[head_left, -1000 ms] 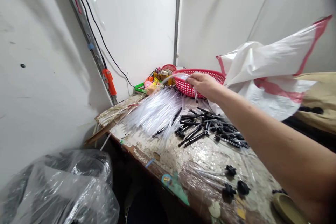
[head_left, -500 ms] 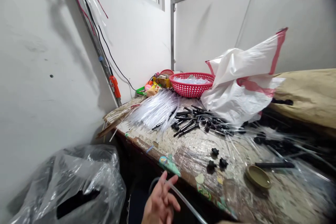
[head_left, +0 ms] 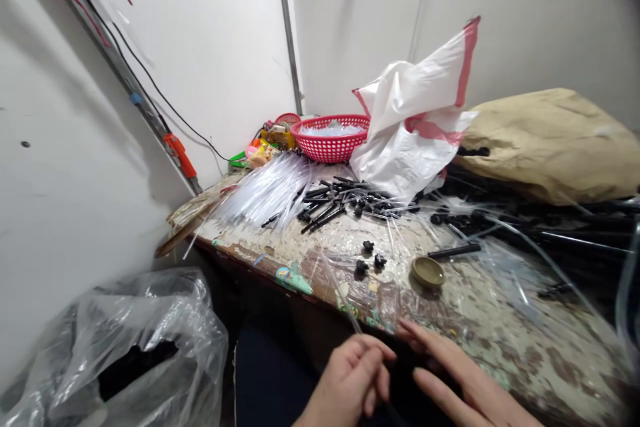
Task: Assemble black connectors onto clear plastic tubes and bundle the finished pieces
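Note:
Low in the view, my left hand (head_left: pixel 350 377) is closed, thumb against fingers, on a thin clear plastic tube (head_left: pixel 354 321). One length of the tube rises from the fingers past the table edge; the rest is hidden or too dark to follow. To its right, my right hand (head_left: pixel 457 373) has thumb and fingers apart with nothing visible between them. It hovers at the near table edge. Beyond the hands on the worn table (head_left: pixel 345 240) lie a few small black knobs (head_left: pixel 369 246), a shallow olive dish (head_left: pixel 427 271) and a black rod (head_left: pixel 455 251).
A bundle of clear tubes (head_left: pixel 270 190) and a heap of black rods (head_left: pixel 325 207) lie farther back. Behind them stand a red basket (head_left: pixel 330 147) and a white sack (head_left: pixel 400 107). Brown sheeting (head_left: pixel 550 140) is at right; a clear plastic bag (head_left: pixel 165 313) is at lower left.
The view has swung right and down. My left hand has gone from spread fingers around the tube to a closed grip on it. My right hand has come into view.

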`<state>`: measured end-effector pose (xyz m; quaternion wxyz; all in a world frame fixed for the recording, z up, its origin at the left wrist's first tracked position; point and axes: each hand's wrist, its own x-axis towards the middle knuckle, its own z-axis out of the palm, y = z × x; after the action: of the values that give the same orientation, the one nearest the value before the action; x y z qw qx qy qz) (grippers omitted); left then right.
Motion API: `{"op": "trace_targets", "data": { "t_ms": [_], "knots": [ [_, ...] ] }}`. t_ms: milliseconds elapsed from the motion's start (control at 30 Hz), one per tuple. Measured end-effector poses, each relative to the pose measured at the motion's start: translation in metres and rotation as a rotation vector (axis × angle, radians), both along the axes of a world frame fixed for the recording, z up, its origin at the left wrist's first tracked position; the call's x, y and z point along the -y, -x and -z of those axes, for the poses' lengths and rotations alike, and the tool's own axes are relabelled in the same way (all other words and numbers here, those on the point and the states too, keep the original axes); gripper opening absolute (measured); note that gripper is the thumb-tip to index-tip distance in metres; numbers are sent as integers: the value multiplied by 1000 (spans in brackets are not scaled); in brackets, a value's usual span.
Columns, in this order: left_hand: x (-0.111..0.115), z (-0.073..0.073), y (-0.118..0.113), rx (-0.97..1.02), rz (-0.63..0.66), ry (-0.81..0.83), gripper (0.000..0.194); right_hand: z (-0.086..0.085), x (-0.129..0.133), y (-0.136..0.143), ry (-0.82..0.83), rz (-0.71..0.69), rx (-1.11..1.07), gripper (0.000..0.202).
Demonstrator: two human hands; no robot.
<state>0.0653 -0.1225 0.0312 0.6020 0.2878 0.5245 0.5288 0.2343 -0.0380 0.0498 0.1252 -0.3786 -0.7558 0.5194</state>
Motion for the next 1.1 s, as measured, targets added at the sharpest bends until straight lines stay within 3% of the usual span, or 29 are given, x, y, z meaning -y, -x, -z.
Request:
{"op": "trace_targets", "data": {
  "t_ms": [100,200,300,367,500,633,800,933,1033,1100],
  "knots": [
    [-2,4,-24,-46,241,82,35,-21,4,29,13,-52,-155,43],
    [-2,9,-32,-54,311,72,32,-28,-4,47,140,-102,-258,37],
    [-3,13,-25,-51,252,62,43,-21,-34,48,185,69,-291,36],
    [-5,15,-19,-76,177,94,53,-12,-61,48,-2,166,-215,32],
    [-6,19,-12,-158,166,120,41,12,-98,64,-422,167,62,25],
    [-2,22,-8,-147,115,101,37,33,-108,86,-485,180,131,30],
    [2,29,-1,-127,38,132,39,48,-114,94,-506,191,174,10],
    [3,32,1,-102,-3,112,37,46,-117,92,-507,208,138,4],
    [3,30,3,-72,-68,92,37,31,-111,88,-488,234,87,19],
    [1,27,5,-56,-134,56,39,17,-101,83,-373,222,-2,28]
  ]
}}
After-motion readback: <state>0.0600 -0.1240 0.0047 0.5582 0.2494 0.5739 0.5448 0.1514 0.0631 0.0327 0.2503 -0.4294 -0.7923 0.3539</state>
